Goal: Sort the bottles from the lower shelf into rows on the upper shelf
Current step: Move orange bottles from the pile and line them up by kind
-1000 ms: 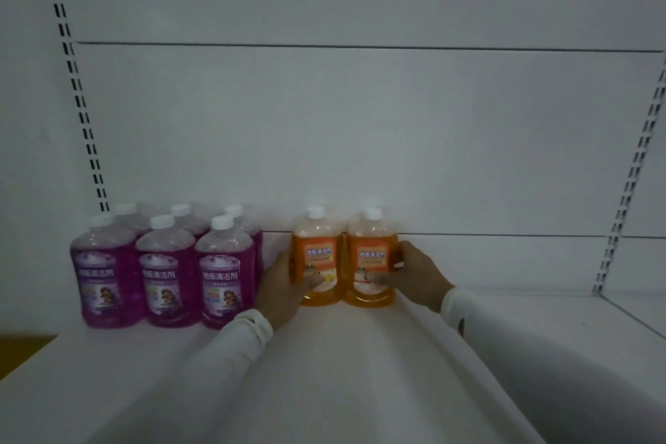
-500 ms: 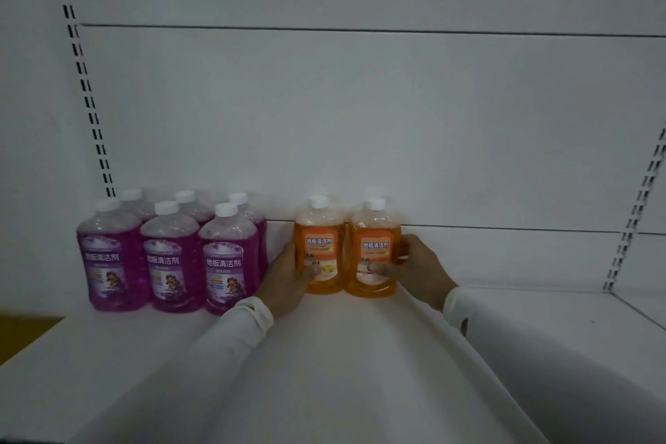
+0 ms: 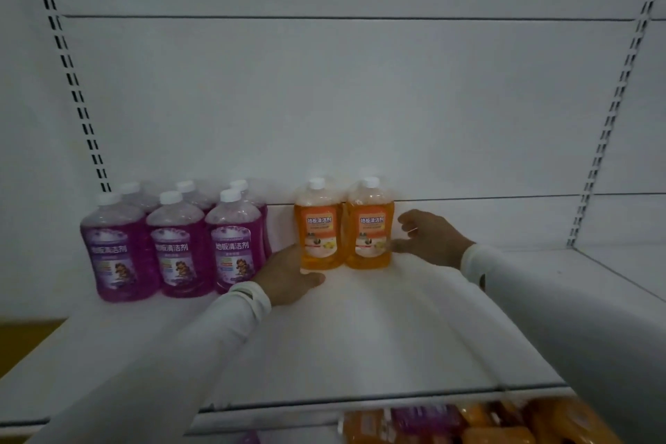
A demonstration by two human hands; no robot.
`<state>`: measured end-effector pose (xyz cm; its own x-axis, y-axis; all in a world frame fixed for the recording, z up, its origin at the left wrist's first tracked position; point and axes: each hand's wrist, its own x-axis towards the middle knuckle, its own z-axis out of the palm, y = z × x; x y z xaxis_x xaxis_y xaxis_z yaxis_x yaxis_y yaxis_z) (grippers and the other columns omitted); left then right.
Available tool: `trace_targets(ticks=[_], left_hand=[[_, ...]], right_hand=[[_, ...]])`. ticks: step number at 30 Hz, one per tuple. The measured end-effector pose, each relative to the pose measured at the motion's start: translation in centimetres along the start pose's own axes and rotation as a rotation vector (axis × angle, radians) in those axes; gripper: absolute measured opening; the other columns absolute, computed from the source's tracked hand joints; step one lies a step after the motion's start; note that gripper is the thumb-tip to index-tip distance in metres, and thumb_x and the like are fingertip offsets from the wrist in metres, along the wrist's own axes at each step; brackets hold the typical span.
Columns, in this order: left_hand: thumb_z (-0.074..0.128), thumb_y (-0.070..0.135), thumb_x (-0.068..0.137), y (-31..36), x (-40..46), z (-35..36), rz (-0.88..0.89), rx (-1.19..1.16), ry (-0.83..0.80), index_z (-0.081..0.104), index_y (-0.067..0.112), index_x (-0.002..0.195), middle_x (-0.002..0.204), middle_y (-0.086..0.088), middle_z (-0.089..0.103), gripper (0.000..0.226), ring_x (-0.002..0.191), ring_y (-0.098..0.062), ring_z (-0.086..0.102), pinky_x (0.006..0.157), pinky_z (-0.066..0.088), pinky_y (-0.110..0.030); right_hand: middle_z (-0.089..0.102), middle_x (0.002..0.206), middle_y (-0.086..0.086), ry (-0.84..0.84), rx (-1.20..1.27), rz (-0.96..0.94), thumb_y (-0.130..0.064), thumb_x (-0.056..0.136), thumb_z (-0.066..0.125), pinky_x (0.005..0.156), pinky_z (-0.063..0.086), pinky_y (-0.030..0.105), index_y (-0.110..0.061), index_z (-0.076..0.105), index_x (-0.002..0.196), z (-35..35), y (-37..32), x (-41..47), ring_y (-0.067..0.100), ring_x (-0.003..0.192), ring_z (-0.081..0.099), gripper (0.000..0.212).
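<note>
Along the back edge of the upper shelf (image 3: pixel 360 335): two orange bottles (image 3: pixel 344 227) stand upright, touching side by side, against the rear wall.
Purple bottles (image 3: pixel 173 245): six, in two rows of three, toward the shelf's back left corner, apart from the orange pair.
Left hand (image 3: pixel 288 277): flat on the shelf just left of the orange pair, fingers straight, holding nothing.
Right hand (image 3: pixel 429 240): just right of the pair, grip loosely spread and empty, thumb tip at the nearer bottle's lower side.
Key relation: the orange pair sits between the two hands, long axes vertical; neither hand clasps it.
Lower shelf (image 3: pixel 468 423): at the bottom edge, orange and purple bottles lie jumbled, blurred and cut off; their number cannot be told.
Judgement: the next bottles lie below and nearer the right hand.
</note>
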<state>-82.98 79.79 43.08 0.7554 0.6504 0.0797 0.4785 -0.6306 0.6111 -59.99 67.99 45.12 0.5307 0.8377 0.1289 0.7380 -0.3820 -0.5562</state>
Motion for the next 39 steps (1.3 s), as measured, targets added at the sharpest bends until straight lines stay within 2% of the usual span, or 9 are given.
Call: trace_targets(ticks=[2, 6, 8, 11, 14, 20, 28, 32, 39], left_hand=[[0.065, 0.028, 0.090, 1.1, -0.7, -0.6, 0.019, 0.087, -0.034, 0.052, 0.012, 0.128, 0.130, -0.006, 0.057, 0.042, 0.120, -0.026, 0.054, 0.100, 0.043, -0.033], [0.064, 0.034, 0.090, 6.0, -1.3, -0.3, 0.150, 0.266, -0.067, 0.052, 0.011, 0.125, 0.117, -0.001, 0.058, 0.044, 0.113, -0.023, 0.055, 0.098, 0.044, -0.035], [0.065, 0.039, 0.088, 9.3, -1.2, 0.8, 0.209, 0.316, -0.055, 0.051, 0.011, 0.127, 0.124, -0.008, 0.058, 0.049, 0.114, -0.025, 0.055, 0.095, 0.046, -0.035], [0.063, 0.044, 0.088, 15.4, -0.9, 4.0, 0.292, 0.362, -0.062, 0.047, 0.014, 0.132, 0.131, -0.005, 0.055, 0.056, 0.115, -0.022, 0.054, 0.092, 0.046, -0.031], [0.063, 0.046, 0.087, 22.9, -1.3, 9.1, 0.437, 0.345, -0.068, 0.046, 0.016, 0.134, 0.133, -0.002, 0.055, 0.057, 0.117, -0.020, 0.054, 0.097, 0.045, -0.031], [0.062, 0.045, 0.088, 38.1, -3.6, 22.6, 0.709, 0.244, -0.179, 0.046, 0.016, 0.135, 0.130, -0.002, 0.057, 0.057, 0.115, -0.018, 0.055, 0.097, 0.046, -0.033], [0.061, 0.044, 0.089, 51.3, -6.5, 40.4, 0.932, 0.196, -0.381, 0.049, 0.015, 0.131, 0.125, -0.004, 0.058, 0.053, 0.110, -0.019, 0.056, 0.094, 0.047, -0.036], [0.061, 0.047, 0.087, 55.1, -6.7, 49.7, 0.953, 0.184, -0.509, 0.047, 0.017, 0.134, 0.127, -0.002, 0.058, 0.056, 0.111, -0.017, 0.057, 0.094, 0.047, -0.031], [0.059, 0.046, 0.090, 57.2, -2.5, 64.2, 0.804, 0.183, -0.701, 0.043, 0.017, 0.137, 0.133, -0.003, 0.055, 0.057, 0.118, -0.016, 0.053, 0.098, 0.044, -0.028]], right_hand=[[0.057, 0.133, 0.006, 0.013, -0.016, -0.009, -0.046, 0.081, 0.075, 0.097, 0.046, 0.032, -0.013, 0.045, 0.140, -1.2, -0.3, -1.2, 0.021, 0.112, 0.057, 0.075], [0.059, 0.127, 0.000, 0.032, -0.097, -0.062, -0.051, 0.079, 0.074, 0.095, 0.046, 0.028, -0.018, 0.050, 0.135, -4.8, 0.3, -4.4, 0.015, 0.106, 0.057, 0.069], [0.060, 0.124, -0.002, 0.050, -0.153, -0.072, -0.053, 0.080, 0.073, 0.095, 0.045, 0.028, -0.021, 0.052, 0.132, -7.8, 1.6, -6.6, 0.013, 0.103, 0.057, 0.065], [0.059, 0.123, -0.003, 0.095, -0.215, -0.039, -0.053, 0.081, 0.072, 0.096, 0.044, 0.028, -0.022, 0.052, 0.133, -13.1, 5.0, -10.9, 0.013, 0.105, 0.056, 0.063], [0.059, 0.123, -0.003, 0.157, -0.257, 0.039, -0.052, 0.082, 0.071, 0.098, 0.045, 0.031, -0.022, 0.051, 0.133, -19.0, 10.1, -16.1, 0.014, 0.104, 0.057, 0.063], [0.060, 0.120, -0.006, 0.267, -0.328, 0.275, -0.056, 0.080, 0.071, 0.095, 0.046, 0.031, -0.025, 0.052, 0.132, -28.6, 23.1, -27.4, 0.014, 0.104, 0.057, 0.064], [0.062, 0.121, -0.001, 0.300, -0.313, 0.567, -0.051, 0.083, 0.070, 0.090, 0.049, 0.030, -0.020, 0.052, 0.134, -33.4, 39.4, -40.4, 0.017, 0.105, 0.059, 0.063], [0.065, 0.117, 0.000, 0.280, -0.302, 0.679, -0.052, 0.083, 0.070, 0.085, 0.048, 0.030, -0.020, 0.059, 0.123, -33.7, 47.4, -44.3, 0.018, 0.099, 0.060, 0.053], [0.061, 0.124, 0.001, 0.178, -0.164, 0.798, -0.051, 0.084, 0.069, 0.096, 0.050, 0.036, -0.020, 0.051, 0.136, -33.7, 61.8, -44.7, 0.019, 0.105, 0.061, 0.063]])
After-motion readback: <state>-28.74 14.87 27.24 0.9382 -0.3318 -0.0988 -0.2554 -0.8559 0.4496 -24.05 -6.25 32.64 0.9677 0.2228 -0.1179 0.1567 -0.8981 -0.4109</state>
